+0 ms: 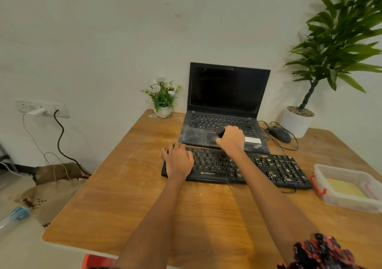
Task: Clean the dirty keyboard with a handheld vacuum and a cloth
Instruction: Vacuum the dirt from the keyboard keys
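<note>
1. The keyboard [237, 168] lies on the tabletop [128, 196] just in front of the open laptop [225, 107], its long axis running left to right across the person's view, its right end angled slightly nearer the person.
2. The left hand [178, 161] rests flat on the keyboard's left end, fingers spread and closed on nothing, as if bracing it.
3. The right hand [230, 138] is fisted around a dark cylindrical object [219, 131], probably the handheld vacuum; it hovers just beyond the keyboard's far edge, over the laptop's palm rest. Which end is the nozzle cannot be told.
4. Pale crumbs are thickest on the keyboard's right end, which is to the right of the right hand and nearer the person.
5. Judgement: the right hand is the nearer one to that debris, so the coming move is likely a sweep rightward along the keyboard's long axis while the left hand pins the other end.
6. A clear container [349, 188] holding something yellow, possibly the cloth, sits just right of the keyboard.
</note>
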